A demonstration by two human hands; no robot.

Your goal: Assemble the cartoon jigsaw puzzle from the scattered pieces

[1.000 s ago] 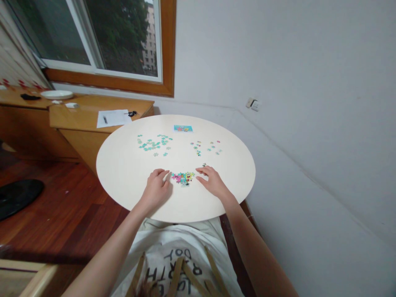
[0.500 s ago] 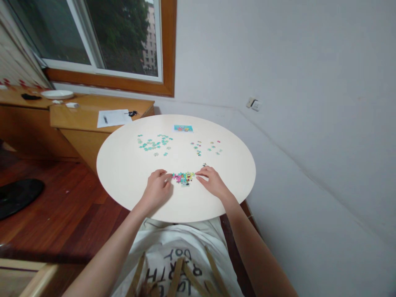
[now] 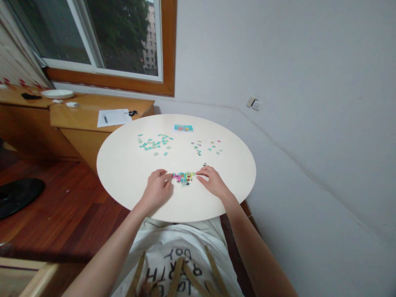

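Note:
A partly joined jigsaw puzzle [image 3: 185,178], with pink and yellow cartoon figures, lies flat near the front of the round white table [image 3: 130,173]. At its left edge is my left hand [image 3: 159,185], index finger stretched out and touching or almost touching the pink part. My right hand [image 3: 212,181] rests at the opposite edge, fingertips beside the yellow figure and thumb held apart. Both hands look open, with nothing gripped between the fingers. A single dark puzzle piece [image 3: 204,164] lies just above my right fingers.
Loose teal puzzle pieces [image 3: 154,144] are spread at the back left, and several mixed pieces [image 3: 198,147] at the back right. A small picture card [image 3: 183,128] lies at the far edge. Behind on the left, a wooden desk [image 3: 83,117] holds a paper sheet [image 3: 116,117] and white plate [image 3: 57,94].

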